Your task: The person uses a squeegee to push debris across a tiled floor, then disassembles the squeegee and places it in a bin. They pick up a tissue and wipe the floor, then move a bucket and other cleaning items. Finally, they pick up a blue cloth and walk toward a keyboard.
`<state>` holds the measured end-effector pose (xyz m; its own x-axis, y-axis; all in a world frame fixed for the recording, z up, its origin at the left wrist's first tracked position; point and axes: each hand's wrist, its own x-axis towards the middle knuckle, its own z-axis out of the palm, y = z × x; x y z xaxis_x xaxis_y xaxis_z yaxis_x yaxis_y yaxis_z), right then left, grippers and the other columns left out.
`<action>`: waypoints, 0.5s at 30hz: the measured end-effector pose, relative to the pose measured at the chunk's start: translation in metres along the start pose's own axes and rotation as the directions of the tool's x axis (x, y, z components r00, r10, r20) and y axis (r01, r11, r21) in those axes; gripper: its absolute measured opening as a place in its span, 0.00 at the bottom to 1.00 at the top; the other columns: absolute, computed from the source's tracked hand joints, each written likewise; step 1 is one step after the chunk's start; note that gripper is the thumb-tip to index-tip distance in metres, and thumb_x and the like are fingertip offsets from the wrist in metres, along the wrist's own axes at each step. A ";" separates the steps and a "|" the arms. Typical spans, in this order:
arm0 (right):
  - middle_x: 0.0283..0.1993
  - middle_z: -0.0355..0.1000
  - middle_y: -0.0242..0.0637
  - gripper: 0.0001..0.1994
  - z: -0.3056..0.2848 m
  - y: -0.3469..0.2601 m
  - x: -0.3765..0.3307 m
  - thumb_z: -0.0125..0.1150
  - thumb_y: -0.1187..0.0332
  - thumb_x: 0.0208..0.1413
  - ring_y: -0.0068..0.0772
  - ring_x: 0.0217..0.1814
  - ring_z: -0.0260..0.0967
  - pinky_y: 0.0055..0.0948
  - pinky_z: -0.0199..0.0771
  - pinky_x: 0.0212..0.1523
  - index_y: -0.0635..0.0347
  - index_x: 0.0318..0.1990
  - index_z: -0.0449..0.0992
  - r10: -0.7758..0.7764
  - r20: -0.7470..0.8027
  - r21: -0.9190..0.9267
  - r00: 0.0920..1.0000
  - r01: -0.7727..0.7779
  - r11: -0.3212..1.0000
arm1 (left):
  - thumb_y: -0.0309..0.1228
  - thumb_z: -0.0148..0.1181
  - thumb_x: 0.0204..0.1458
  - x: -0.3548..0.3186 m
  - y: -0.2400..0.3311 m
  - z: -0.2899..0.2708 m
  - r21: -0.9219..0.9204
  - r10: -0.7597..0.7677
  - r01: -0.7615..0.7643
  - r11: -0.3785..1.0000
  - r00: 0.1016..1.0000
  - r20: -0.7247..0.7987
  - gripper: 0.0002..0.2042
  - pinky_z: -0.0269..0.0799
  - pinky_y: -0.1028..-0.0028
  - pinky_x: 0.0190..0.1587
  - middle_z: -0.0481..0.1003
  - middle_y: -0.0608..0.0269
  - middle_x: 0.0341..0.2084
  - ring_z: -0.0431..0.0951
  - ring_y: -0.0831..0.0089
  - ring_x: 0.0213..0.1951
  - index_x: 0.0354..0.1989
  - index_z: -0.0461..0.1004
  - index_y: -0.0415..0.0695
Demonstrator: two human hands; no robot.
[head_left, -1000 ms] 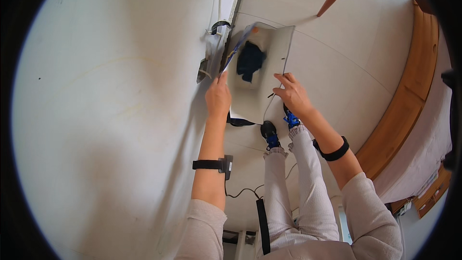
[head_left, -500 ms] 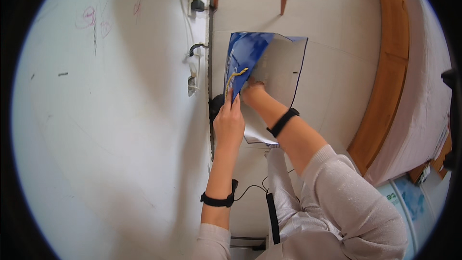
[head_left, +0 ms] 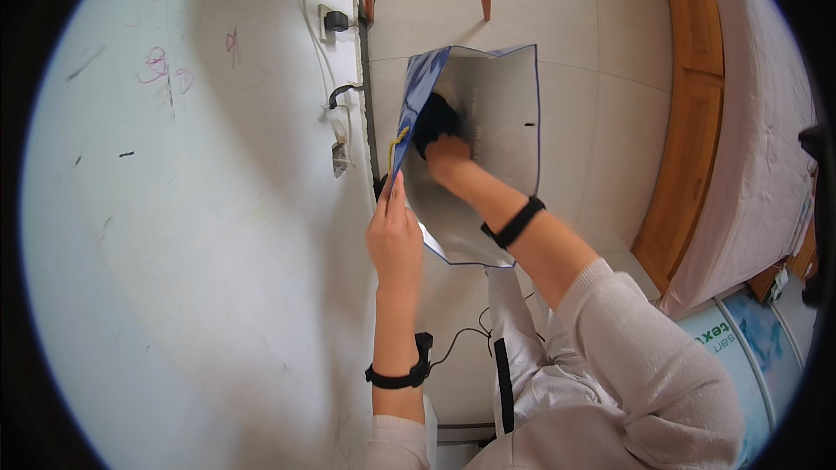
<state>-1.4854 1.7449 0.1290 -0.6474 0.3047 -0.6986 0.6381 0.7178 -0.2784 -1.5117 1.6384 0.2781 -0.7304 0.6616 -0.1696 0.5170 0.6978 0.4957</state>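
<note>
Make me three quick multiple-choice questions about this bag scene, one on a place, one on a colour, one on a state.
1. Where is the right hand?
A. inside the bag
B. on the wall
C. on the bed

2. What colour is the paper bag outside?
A. red
B. blue
C. green

3. How is the bag's mouth?
A. taped shut
B. folded flat
C. held open

Answers: 1 A, the hand reaches in onto a dark item. 2 B, its outer panel shows blue. 3 C, the left hand holds its edge apart.

Bag (head_left: 488, 122): silvery-grey inside, blue patterned outside, blue-edged rim. Item (head_left: 434, 117) within: black. Wall (head_left: 200, 235): white, pink and black scribbles. Floor (head_left: 575, 26): cream tiles. Bed frame (head_left: 688, 122): orange-brown wood.
</note>
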 end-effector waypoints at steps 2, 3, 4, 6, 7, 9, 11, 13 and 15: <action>0.35 0.68 0.46 0.07 -0.015 -0.013 -0.039 0.54 0.72 0.42 0.44 0.37 0.69 0.34 0.71 0.36 0.60 0.32 0.73 -0.187 -0.035 0.017 0.982 0.188 0.982 | 0.16 0.47 0.45 0.002 -0.012 0.009 -0.002 -0.017 0.017 1.000 1.000 0.007 0.20 0.72 0.69 0.36 0.71 0.55 0.45 0.74 0.58 0.39 0.50 0.66 0.40; 0.32 0.68 0.46 0.06 -0.025 -0.013 -0.061 0.54 0.73 0.41 0.42 0.35 0.69 0.33 0.71 0.34 0.60 0.29 0.72 -0.324 -0.055 0.033 0.944 0.326 0.945 | 0.17 0.47 0.46 0.002 -0.018 0.013 -0.004 -0.028 0.028 1.000 1.000 0.010 0.21 0.72 0.69 0.37 0.71 0.55 0.45 0.74 0.58 0.40 0.51 0.66 0.41; 0.32 0.69 0.44 0.06 -0.030 -0.009 -0.081 0.55 0.73 0.39 0.42 0.34 0.70 0.33 0.71 0.34 0.59 0.29 0.71 -0.349 -0.119 0.064 0.929 0.358 0.931 | 0.17 0.47 0.46 0.005 -0.023 0.016 0.007 -0.037 0.037 0.999 0.999 0.021 0.21 0.72 0.68 0.37 0.71 0.55 0.45 0.74 0.58 0.40 0.51 0.66 0.42; 0.30 0.69 0.41 0.06 -0.053 0.004 -0.122 0.56 0.73 0.38 0.41 0.32 0.70 0.34 0.71 0.33 0.58 0.28 0.70 -0.365 -0.179 0.236 0.913 0.400 0.886 | 0.17 0.47 0.46 0.009 -0.033 0.019 0.030 -0.059 0.058 0.998 0.997 0.047 0.21 0.71 0.68 0.37 0.71 0.55 0.44 0.74 0.58 0.40 0.52 0.66 0.43; 0.28 0.68 0.39 0.05 -0.075 0.012 -0.144 0.56 0.74 0.39 0.40 0.32 0.70 0.34 0.70 0.32 0.58 0.26 0.68 -0.364 -0.174 0.373 0.915 0.403 0.836 | 0.17 0.47 0.45 0.010 -0.037 0.020 0.041 -0.053 0.051 0.998 0.998 0.039 0.21 0.71 0.67 0.37 0.71 0.55 0.44 0.74 0.58 0.39 0.52 0.66 0.43; 0.28 0.67 0.38 0.05 -0.121 0.034 -0.177 0.55 0.75 0.40 0.37 0.30 0.68 0.32 0.67 0.30 0.59 0.27 0.68 -0.425 -0.053 0.575 0.904 0.375 0.727 | 0.17 0.47 0.45 0.014 -0.046 0.021 0.067 -0.048 0.047 0.997 0.999 0.012 0.21 0.71 0.67 0.36 0.71 0.55 0.44 0.74 0.58 0.38 0.52 0.66 0.43; 0.28 0.67 0.35 0.05 -0.136 0.063 -0.194 0.54 0.76 0.40 0.30 0.29 0.66 0.28 0.66 0.32 0.59 0.28 0.68 -0.510 -0.027 0.839 0.860 0.297 0.456 | 0.18 0.47 0.46 0.019 -0.052 0.022 0.089 -0.104 0.100 0.991 0.993 0.051 0.21 0.71 0.68 0.35 0.71 0.56 0.43 0.74 0.59 0.37 0.52 0.66 0.44; 0.29 0.68 0.32 0.04 -0.148 0.087 -0.208 0.54 0.78 0.40 0.25 0.30 0.63 0.24 0.64 0.33 0.60 0.27 0.70 -0.572 -0.111 0.929 0.813 0.289 0.231 | 0.18 0.47 0.46 0.022 -0.055 0.025 0.112 -0.133 0.125 0.986 0.989 0.067 0.21 0.71 0.68 0.34 0.72 0.57 0.43 0.74 0.59 0.37 0.52 0.66 0.44; 0.27 0.69 0.30 0.04 -0.150 0.113 -0.219 0.56 0.78 0.36 0.23 0.28 0.63 0.21 0.62 0.34 0.60 0.24 0.70 -0.523 -0.163 0.974 0.837 0.221 0.052 | 0.18 0.46 0.46 0.025 -0.058 0.030 0.130 -0.120 0.110 0.985 0.990 0.070 0.21 0.71 0.69 0.33 0.72 0.57 0.43 0.74 0.60 0.36 0.52 0.66 0.45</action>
<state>-1.3341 1.8536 0.3492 -0.9432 -0.0187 -0.3318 0.2953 -0.5051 -0.8110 -1.5468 1.6230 0.2195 -0.7541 0.5909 -0.2866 0.4873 0.7960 0.3590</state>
